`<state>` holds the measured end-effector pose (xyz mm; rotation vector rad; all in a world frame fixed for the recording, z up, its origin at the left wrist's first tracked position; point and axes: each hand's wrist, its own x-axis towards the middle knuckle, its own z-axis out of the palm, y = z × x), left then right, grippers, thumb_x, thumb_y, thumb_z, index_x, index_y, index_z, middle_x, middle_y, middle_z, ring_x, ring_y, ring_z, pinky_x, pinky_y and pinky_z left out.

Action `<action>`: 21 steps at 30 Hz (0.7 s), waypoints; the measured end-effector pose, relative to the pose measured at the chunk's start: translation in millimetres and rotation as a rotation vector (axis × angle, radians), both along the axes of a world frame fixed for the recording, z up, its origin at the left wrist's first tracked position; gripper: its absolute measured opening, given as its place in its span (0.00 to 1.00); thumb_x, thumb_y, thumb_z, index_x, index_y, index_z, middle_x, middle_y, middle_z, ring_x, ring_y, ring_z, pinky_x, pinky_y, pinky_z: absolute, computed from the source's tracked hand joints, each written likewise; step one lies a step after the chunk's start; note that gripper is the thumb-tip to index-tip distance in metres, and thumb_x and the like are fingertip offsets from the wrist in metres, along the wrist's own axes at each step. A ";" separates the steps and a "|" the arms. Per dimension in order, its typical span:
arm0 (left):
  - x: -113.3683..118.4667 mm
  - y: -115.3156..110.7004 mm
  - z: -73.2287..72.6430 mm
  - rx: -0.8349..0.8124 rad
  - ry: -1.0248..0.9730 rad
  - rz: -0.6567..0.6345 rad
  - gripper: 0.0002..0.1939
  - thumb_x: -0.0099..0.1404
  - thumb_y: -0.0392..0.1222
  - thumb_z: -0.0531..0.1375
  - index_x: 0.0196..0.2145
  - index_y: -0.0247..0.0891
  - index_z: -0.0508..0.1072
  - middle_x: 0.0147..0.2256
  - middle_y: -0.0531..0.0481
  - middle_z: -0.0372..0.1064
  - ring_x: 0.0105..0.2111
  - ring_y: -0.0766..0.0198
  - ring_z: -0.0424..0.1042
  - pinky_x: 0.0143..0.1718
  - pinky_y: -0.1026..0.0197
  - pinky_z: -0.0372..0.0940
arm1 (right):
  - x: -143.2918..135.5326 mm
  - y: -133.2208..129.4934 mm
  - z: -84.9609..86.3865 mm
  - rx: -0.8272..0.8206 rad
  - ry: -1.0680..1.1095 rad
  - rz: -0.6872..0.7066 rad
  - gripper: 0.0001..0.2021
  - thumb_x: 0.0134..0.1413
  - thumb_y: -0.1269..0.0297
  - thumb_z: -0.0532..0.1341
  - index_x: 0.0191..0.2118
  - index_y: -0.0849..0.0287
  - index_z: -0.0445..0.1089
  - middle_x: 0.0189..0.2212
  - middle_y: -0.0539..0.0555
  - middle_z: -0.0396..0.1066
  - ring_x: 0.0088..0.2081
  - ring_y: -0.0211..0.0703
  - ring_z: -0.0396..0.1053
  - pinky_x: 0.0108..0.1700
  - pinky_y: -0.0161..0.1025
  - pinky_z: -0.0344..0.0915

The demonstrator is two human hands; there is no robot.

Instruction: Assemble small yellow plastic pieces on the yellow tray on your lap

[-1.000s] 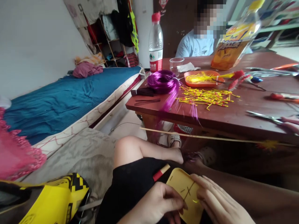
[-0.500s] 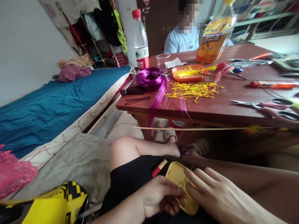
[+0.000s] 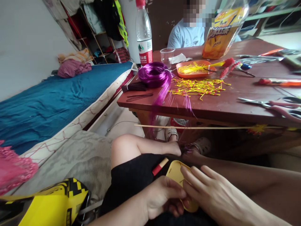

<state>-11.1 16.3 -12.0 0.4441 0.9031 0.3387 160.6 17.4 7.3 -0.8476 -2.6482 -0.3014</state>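
On my lap lies a shallow yellow tray [image 3: 174, 171], with thin dark slivers showing inside it. My left hand [image 3: 161, 196] is over its near left side, thumb and forefinger pressed together. Whatever they pinch is too small or hidden to name. Coming in from the right, my right hand [image 3: 209, 191] covers the tray's right part, its fingers stretched out and their tips beside my left fingertips. Its thumb is out of sight. A small red and tan tube [image 3: 160, 166] rests on the black cloth [image 3: 131, 175], just left of the tray.
Ahead, a brown table [image 3: 218, 103] bears a purple fibre coil [image 3: 154, 74], yellow red-tipped stems [image 3: 199, 88], an orange dish [image 3: 196, 74], scissors [image 3: 270, 105] and bottles. A thin stick [image 3: 188, 127] juts along its front edge. Beyond it sits a person [image 3: 187, 34]. A bed [image 3: 58, 91] stands left.
The view has shifted slightly, so the table's things sit further right. My right fingers have moved a little left over the tray, closer to my left fingertips, hiding more of it.
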 end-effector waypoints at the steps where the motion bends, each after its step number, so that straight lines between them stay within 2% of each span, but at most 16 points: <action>1: 0.2 0.1 0.5 0.006 0.003 0.008 0.17 0.40 0.48 0.69 0.20 0.31 0.73 0.18 0.50 0.68 0.15 0.72 0.63 0.15 0.68 0.53 | 3.4 -0.6 1.6 -0.011 0.036 -0.025 0.12 0.50 0.74 0.51 0.35 0.60 0.70 0.37 0.57 0.73 0.32 0.46 0.68 0.29 0.41 0.65; 3: 0.7 0.7 1.9 0.031 0.026 0.030 0.16 0.41 0.48 0.68 0.19 0.31 0.72 0.18 0.51 0.67 0.15 0.72 0.63 0.16 0.68 0.53 | 11.7 -3.9 2.1 -0.123 0.166 -0.132 0.14 0.54 0.74 0.47 0.37 0.59 0.69 0.36 0.58 0.73 0.31 0.46 0.70 0.29 0.40 0.67; 4: 1.1 1.1 2.8 0.049 0.046 0.040 0.15 0.42 0.47 0.68 0.19 0.31 0.72 0.18 0.51 0.67 0.15 0.72 0.63 0.17 0.68 0.53 | 15.4 -6.7 0.6 -0.244 0.260 -0.199 0.13 0.56 0.72 0.47 0.36 0.59 0.69 0.34 0.57 0.73 0.31 0.45 0.70 0.29 0.39 0.67; 7: 2.7 2.2 5.4 0.106 0.104 0.040 0.13 0.43 0.46 0.66 0.18 0.32 0.72 0.18 0.51 0.68 0.16 0.73 0.63 0.20 0.67 0.55 | 17.7 -18.1 -10.0 -0.813 0.622 -0.358 0.12 0.58 0.63 0.51 0.29 0.57 0.69 0.26 0.53 0.71 0.28 0.41 0.70 0.29 0.34 0.68; 9: 4.1 2.6 6.6 0.132 0.120 0.014 0.11 0.44 0.45 0.65 0.19 0.32 0.73 0.18 0.52 0.68 0.16 0.73 0.63 0.21 0.67 0.56 | 9.7 -25.3 -18.4 -1.178 0.893 -0.410 0.13 0.55 0.57 0.55 0.28 0.58 0.70 0.26 0.53 0.72 0.29 0.43 0.71 0.31 0.34 0.68; 12: 5.6 3.0 7.2 0.127 0.103 -0.024 0.10 0.44 0.43 0.64 0.20 0.32 0.73 0.18 0.52 0.67 0.16 0.73 0.62 0.21 0.67 0.56 | -9.4 -31.7 -26.2 -1.531 1.333 -0.438 0.14 0.47 0.53 0.62 0.25 0.60 0.71 0.23 0.53 0.71 0.27 0.42 0.69 0.30 0.34 0.67; 14: 5.9 3.5 7.1 0.085 0.079 -0.039 0.09 0.43 0.42 0.63 0.20 0.32 0.74 0.18 0.52 0.67 0.16 0.72 0.62 0.21 0.67 0.56 | -20.0 -33.6 -26.9 -1.650 1.560 -0.432 0.13 0.44 0.55 0.65 0.23 0.61 0.71 0.20 0.50 0.68 0.24 0.38 0.66 0.28 0.32 0.65; 16: 5.8 3.9 7.0 0.044 0.059 -0.045 0.09 0.43 0.43 0.64 0.20 0.32 0.74 0.18 0.52 0.67 0.17 0.72 0.62 0.21 0.67 0.56 | -25.9 -34.6 -25.2 -1.704 1.685 -0.462 0.12 0.41 0.57 0.67 0.21 0.61 0.71 0.19 0.49 0.67 0.23 0.35 0.64 0.27 0.30 0.63; 21: 5.2 4.1 7.2 0.092 0.121 0.022 0.13 0.43 0.45 0.65 0.22 0.32 0.74 0.21 0.52 0.68 0.19 0.72 0.62 0.23 0.66 0.56 | -28.0 -36.2 -22.1 -1.665 1.776 -0.625 0.12 0.36 0.58 0.70 0.21 0.61 0.70 0.19 0.48 0.67 0.23 0.33 0.63 0.25 0.26 0.60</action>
